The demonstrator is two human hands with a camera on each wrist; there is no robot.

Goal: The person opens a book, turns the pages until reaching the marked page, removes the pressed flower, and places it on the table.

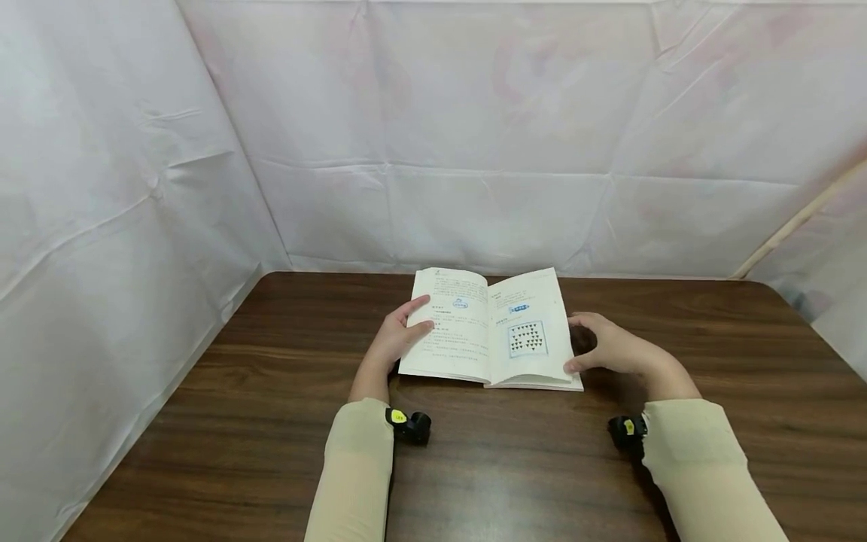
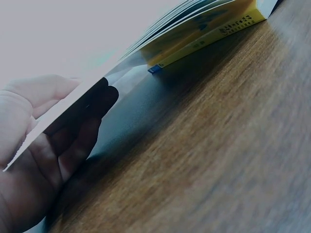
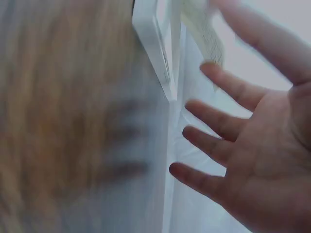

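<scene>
1. Book (image 1: 489,331) front and centre: it lies open on the brown wooden table (image 1: 271,421), in the middle of the head view just above the two forearms, with a white sheet backdrop (image 1: 474,135) filling the upper half of the frame. Its right-hand page shows a square of small dark triangles; the left wrist view catches its yellow cover (image 2: 214,34) at the top, riding low over the wood.

2. Left hand (image 1: 396,335), left of centre: it grips the left half of the book, thumb on top of the page and fingers (image 2: 73,145) curled underneath, lifting that side off the table. That is a firm pinch on the pages.

3. Right hand (image 1: 609,348), right of centre: fingers (image 3: 218,124) spread and relaxed, nothing grasped, fingertips at the book's right edge. Whether they actually touch the paper I cannot tell, because the right wrist view is blurred.

4. My read of the step: this is page turning or leafing, with the left hand steadying its half while the right comes to the page edge.

5. What the next move calls for, as I judge it: a light fingertip catch on a single leaf at the right edge, lifted without dragging the ones beneath, while the left grip keeps the spine from sliding.
</scene>
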